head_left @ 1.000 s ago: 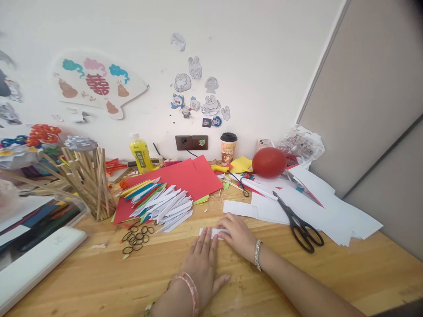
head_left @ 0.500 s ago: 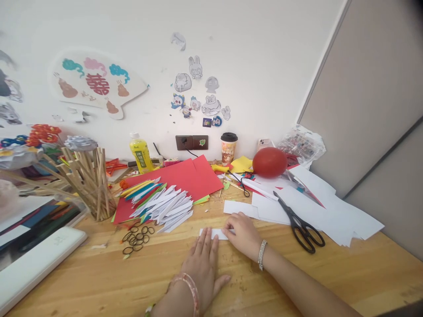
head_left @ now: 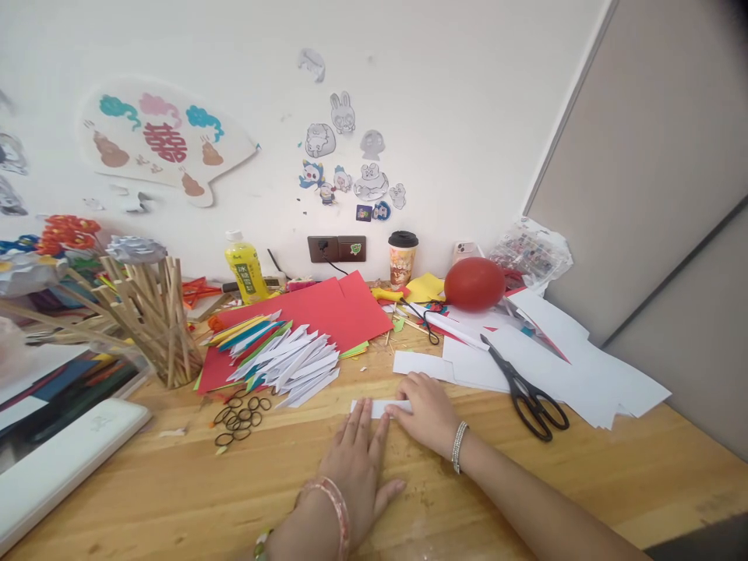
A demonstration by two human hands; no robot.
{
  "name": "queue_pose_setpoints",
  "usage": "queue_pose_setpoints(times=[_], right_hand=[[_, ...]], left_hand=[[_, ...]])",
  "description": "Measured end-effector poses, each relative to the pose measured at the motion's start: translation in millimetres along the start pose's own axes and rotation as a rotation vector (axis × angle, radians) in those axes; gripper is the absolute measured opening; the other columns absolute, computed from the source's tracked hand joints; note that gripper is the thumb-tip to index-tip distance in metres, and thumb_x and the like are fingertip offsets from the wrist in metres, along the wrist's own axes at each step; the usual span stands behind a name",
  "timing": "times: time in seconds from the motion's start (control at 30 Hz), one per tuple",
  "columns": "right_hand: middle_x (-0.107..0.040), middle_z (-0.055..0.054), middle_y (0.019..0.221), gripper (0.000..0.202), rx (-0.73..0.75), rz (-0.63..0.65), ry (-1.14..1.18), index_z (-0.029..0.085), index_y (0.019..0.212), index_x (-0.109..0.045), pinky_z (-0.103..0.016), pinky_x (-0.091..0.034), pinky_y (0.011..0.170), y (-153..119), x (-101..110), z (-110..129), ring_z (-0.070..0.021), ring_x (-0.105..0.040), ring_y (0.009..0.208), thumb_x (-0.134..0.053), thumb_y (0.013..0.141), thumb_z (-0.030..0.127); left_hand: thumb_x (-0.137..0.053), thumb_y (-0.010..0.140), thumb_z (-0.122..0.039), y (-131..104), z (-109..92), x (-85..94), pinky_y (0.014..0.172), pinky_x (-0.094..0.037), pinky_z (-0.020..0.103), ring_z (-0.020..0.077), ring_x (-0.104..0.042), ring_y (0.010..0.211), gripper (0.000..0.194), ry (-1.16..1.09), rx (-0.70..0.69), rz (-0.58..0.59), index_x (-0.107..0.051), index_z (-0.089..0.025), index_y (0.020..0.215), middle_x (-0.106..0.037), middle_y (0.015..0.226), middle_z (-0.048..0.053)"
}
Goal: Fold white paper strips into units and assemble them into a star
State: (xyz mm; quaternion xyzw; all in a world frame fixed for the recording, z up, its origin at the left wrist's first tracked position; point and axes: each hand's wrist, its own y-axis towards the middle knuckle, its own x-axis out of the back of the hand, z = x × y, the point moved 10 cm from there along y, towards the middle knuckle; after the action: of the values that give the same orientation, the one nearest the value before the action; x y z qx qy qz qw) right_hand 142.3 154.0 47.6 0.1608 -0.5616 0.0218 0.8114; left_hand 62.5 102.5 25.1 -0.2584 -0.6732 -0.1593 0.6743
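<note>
A small strip of white paper (head_left: 379, 407) lies on the wooden table in front of me. My left hand (head_left: 351, 463) rests flat, its fingers stretched out and the tips pressing on the strip's left part. At the other end, my right hand (head_left: 425, 411) has its fingers curled, with the thumb on the paper; the edge there is partly hidden by the fingers. Just beyond it sits a larger white paper piece (head_left: 421, 365). Black-handled scissors (head_left: 526, 393) lie to the right, on and beside white sheets (head_left: 576, 382).
Folded paper pieces (head_left: 304, 360) are piled on red card (head_left: 356, 312), near black rubber bands (head_left: 241, 417). Wooden sticks (head_left: 169, 327) stand at left behind a long white case (head_left: 75, 467). A yellow bottle (head_left: 245, 269), a lidded cup (head_left: 403, 261) and a red balloon (head_left: 474, 284) line the back.
The right thumb has shifted slightly left along the strip, pressing on its end. My left hand stays flat in place. The whole view has tilted a little.
</note>
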Motion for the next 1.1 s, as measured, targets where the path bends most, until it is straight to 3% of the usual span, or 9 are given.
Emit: queue_pose_setpoints(times=[0.2,0.37,0.57,0.7,0.87,1.0,1.1], right_hand=[[-0.053,-0.001,0.085,0.021,-0.045,0.005,0.003,0.02,0.079,-0.051,-0.03,-0.03,0.072,-6.6,3.2,-9.8,-0.0183,-0.046,0.083,-0.06,0.074,0.037],[-0.052,-0.001,0.089,0.021,-0.079,0.117,0.079,0.02,0.082,-0.052,-0.03,-0.031,0.075,-8.0,5.6,-25.5,-0.0191,-0.046,0.088,-0.064,0.07,0.033],[-0.054,-0.002,0.092,0.016,-0.008,0.18,0.193,0.021,0.084,-0.056,-0.03,-0.033,0.078,-5.5,7.3,-27.6,-0.0187,-0.047,0.09,-0.062,0.071,0.025],[-0.055,-0.002,0.09,0.013,-0.022,0.131,0.248,0.02,0.088,-0.057,-0.03,-0.033,0.079,-2.0,5.2,-22.5,-0.0177,-0.048,0.089,-0.058,0.076,0.025],[-0.054,-0.002,0.091,0.025,-0.047,0.114,0.255,0.019,0.082,-0.056,-0.03,-0.034,0.079,-1.3,0.3,-9.1,-0.0189,-0.046,0.091,-0.07,0.064,0.028],[-0.055,0.001,0.084,0.017,-0.041,0.125,0.373,0.019,0.078,-0.054,-0.026,-0.036,0.074,-2.6,-1.6,-3.0,-0.0153,-0.048,0.083,-0.066,0.066,0.018],[-0.056,0.003,0.074,0.015,-0.027,0.182,0.535,0.019,0.08,-0.055,-0.021,-0.038,0.061,-3.6,-9.1,0.3,-0.0113,-0.05,0.067,-0.06,0.069,0.011]], left_hand=[[-0.035,0.079,-0.058,-0.8,3.4,-5.5,0.101,-0.024,0.049,0.0356,-0.016,0.129,0.074,-0.018,-0.025,-0.007,-0.028,-0.011,0.135,-0.018,0.141,0.02],[-0.033,0.074,-0.067,-3.7,28.3,-0.8,0.101,-0.026,0.044,0.033,-0.026,0.127,0.083,0.023,0.026,-0.118,-0.038,-0.005,0.13,-0.03,0.137,0.019],[-0.025,0.077,-0.067,-11.8,46.9,6.0,0.1,-0.029,0.044,0.0296,-0.029,0.127,0.079,0.015,0.011,-0.036,-0.036,-0.012,0.131,-0.029,0.138,0.014],[-0.031,0.078,-0.063,-10.2,47.3,13.3,0.098,-0.032,0.041,0.0293,-0.036,0.123,0.072,0.019,0.037,-0.114,-0.046,-0.011,0.125,-0.039,0.133,0.016],[-0.039,0.083,-0.041,-3.4,47.2,28.0,0.086,-0.041,0.041,0.0277,-0.053,0.101,0.038,0.023,0.078,-0.311,-0.062,-0.013,0.098,-0.061,0.105,0.014],[-0.042,0.082,-0.026,2.0,51.5,36.0,0.077,-0.044,0.036,0.0222,-0.054,0.088,0.023,-0.077,0.027,-0.402,-0.06,-0.018,0.094,-0.06,0.095,0.008],[-0.038,0.084,-0.026,5.0,48.7,36.1,0.069,-0.044,0.033,0.0201,-0.055,0.076,0.026,-0.151,-0.049,-0.399,-0.061,-0.017,0.076,-0.062,0.081,0.007]])
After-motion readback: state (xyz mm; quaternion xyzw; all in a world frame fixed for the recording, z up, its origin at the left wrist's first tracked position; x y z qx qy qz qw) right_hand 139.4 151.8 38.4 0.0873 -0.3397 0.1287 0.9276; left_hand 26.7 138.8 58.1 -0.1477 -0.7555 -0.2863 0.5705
